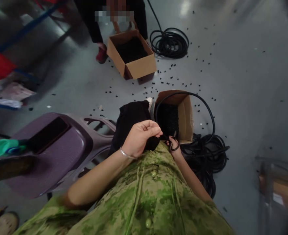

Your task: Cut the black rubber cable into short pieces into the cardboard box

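My left hand (144,135) is closed in a pinch, its fingertips near a thin black length of hose that reaches toward my right hand. The black hose (211,114) arcs from the floor over the open cardboard box (186,119) and drops to near my left fingertips. My right hand (174,143) is wrapped around a pair of scissors (175,147); a dark handle loop and small pointed blades show. Both hands are above my lap, at the near edge of the box. Small black pieces (168,117) fill the box. The exact grip of the left fingertips is hidden.
A coil of black hose (214,156) lies right of the box. Ahead, a person (92,23) sits behind another box (141,67), beside a second coil (170,44). A purple chair (60,163) at left holds a phone (49,133) and a green-topped bottle (3,147).
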A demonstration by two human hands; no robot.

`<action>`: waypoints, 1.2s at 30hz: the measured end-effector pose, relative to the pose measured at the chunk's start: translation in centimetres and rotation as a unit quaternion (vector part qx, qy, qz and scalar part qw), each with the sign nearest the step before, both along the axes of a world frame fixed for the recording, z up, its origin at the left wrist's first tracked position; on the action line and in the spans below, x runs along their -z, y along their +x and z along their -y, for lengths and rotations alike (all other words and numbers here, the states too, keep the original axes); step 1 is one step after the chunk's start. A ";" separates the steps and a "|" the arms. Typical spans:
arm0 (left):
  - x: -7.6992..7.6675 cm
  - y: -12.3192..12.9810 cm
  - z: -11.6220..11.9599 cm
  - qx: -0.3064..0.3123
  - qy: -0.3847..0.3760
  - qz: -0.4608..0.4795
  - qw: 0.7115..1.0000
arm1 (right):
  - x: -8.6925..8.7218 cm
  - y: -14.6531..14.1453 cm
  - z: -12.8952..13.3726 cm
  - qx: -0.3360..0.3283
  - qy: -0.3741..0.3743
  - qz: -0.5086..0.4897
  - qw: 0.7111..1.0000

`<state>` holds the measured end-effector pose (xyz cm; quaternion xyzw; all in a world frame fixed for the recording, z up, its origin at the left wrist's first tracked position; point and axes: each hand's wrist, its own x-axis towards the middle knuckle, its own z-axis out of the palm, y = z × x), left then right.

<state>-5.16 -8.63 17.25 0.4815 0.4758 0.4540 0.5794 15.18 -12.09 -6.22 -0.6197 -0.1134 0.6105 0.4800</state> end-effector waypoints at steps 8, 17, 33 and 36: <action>8.3 3.3 -2.2 0.140 0.129 -0.348 0.918 | -2.5 -0.6 0.4 0.012 0.071 0.040 0.997; 14.1 5.3 -4.6 0.384 0.238 -0.537 0.712 | -4.2 0.2 -0.3 -0.009 0.089 0.044 0.995; 15.4 5.3 -5.7 0.224 0.186 -0.572 0.766 | -2.3 1.3 2.5 -0.128 0.042 0.116 0.984; 15.6 5.3 -5.6 0.220 0.194 -0.565 0.771 | -2.4 1.0 2.1 -0.137 0.050 0.132 0.980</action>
